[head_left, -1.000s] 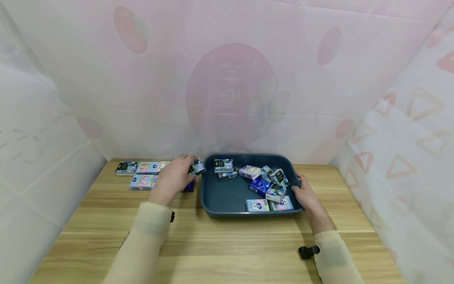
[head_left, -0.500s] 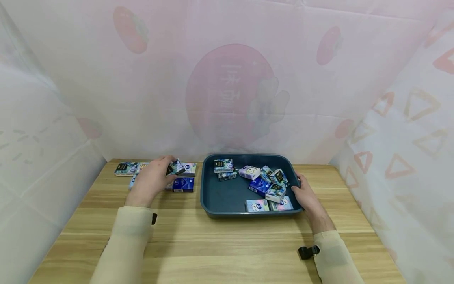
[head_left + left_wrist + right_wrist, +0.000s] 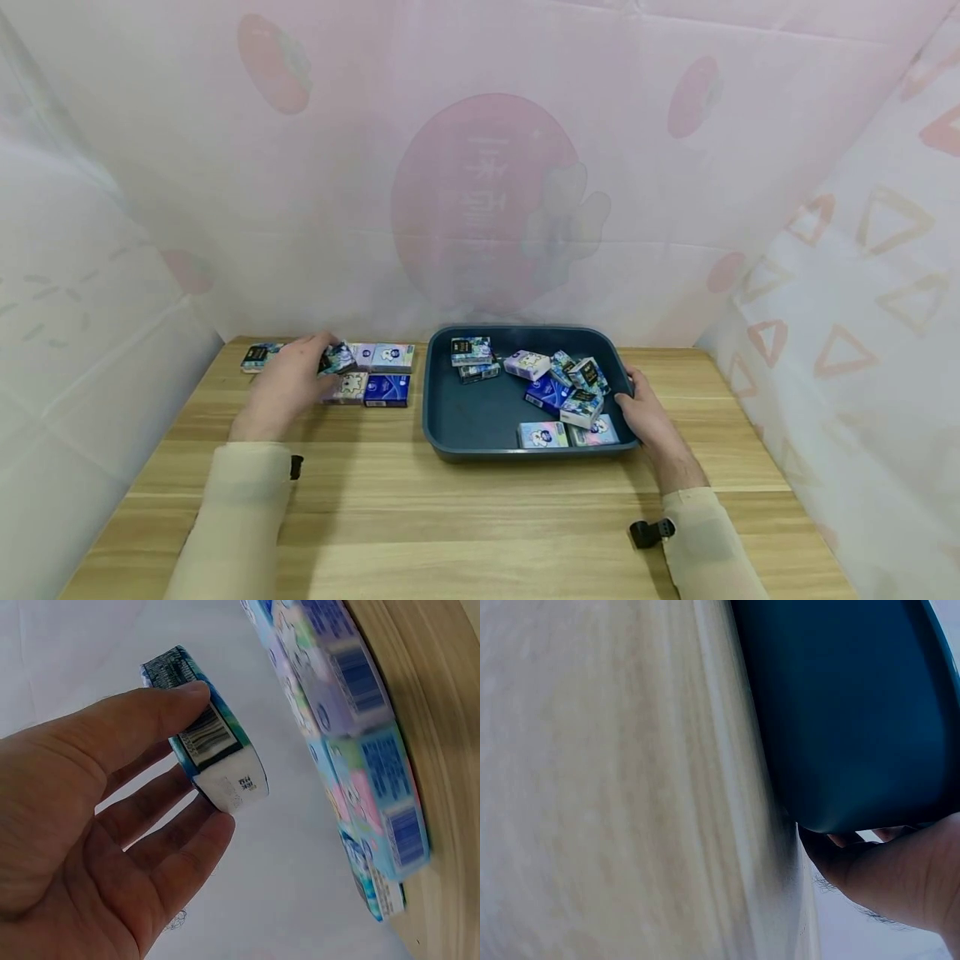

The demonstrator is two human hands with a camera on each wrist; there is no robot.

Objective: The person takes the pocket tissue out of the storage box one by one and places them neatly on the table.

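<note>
Above the packs at the back left of the table, my left hand (image 3: 285,387) pinches a dark floral pocket tissue pack (image 3: 337,358). In the left wrist view, thumb and fingers hold this pack by its sides, its barcode and white end showing. My right hand (image 3: 651,417) grips the right end of a dark blue-green plastic tray (image 3: 468,421), thumb over the rim. Several tissue packs lie in the tray, including a blue pack (image 3: 547,393) and a lilac pack (image 3: 528,363). The right wrist view shows the tray's outer wall (image 3: 855,727) beside the hand.
Two rows of tissue packs lie against the back edge, left of the tray; a blue pack (image 3: 387,390) and a pastel pack (image 3: 393,357) end them. My left hand hides part of both rows. A printed cloth (image 3: 337,208) hangs behind the wooden table (image 3: 450,525).
My left hand has carried the dark floral tissue pack leftward from beside the tray to over the rows, uncovering the packs at their right end. The right hand and tray stay put.
</note>
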